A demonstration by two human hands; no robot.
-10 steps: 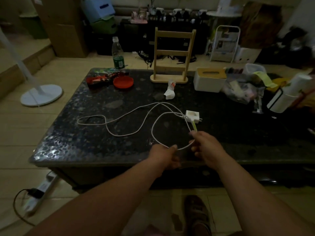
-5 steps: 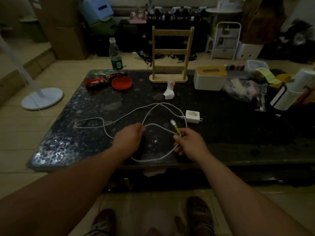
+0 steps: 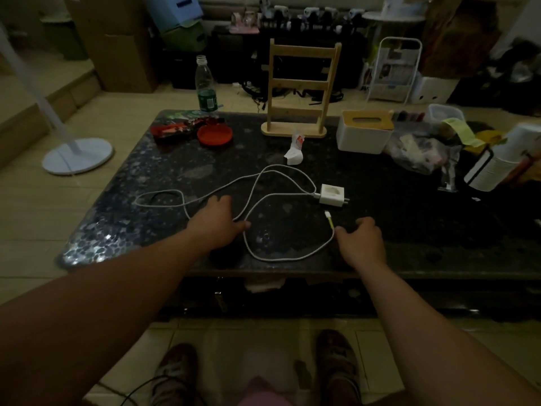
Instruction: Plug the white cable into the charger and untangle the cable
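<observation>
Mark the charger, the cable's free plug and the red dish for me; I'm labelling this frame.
charger (image 3: 331, 195), head view, on its white top face.
plug (image 3: 327, 214), head view, on its white tip.
dish (image 3: 215, 134), head view, on its red centre.

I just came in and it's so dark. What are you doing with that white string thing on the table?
A person is sorting out a long white cable on a dark speckled stone table. One end already sits in the small white square charger. The left hand rests on the crossed loops, and the right hand touches the cable near its loose yellow-green tipped plug. Loops still cross.
</observation>
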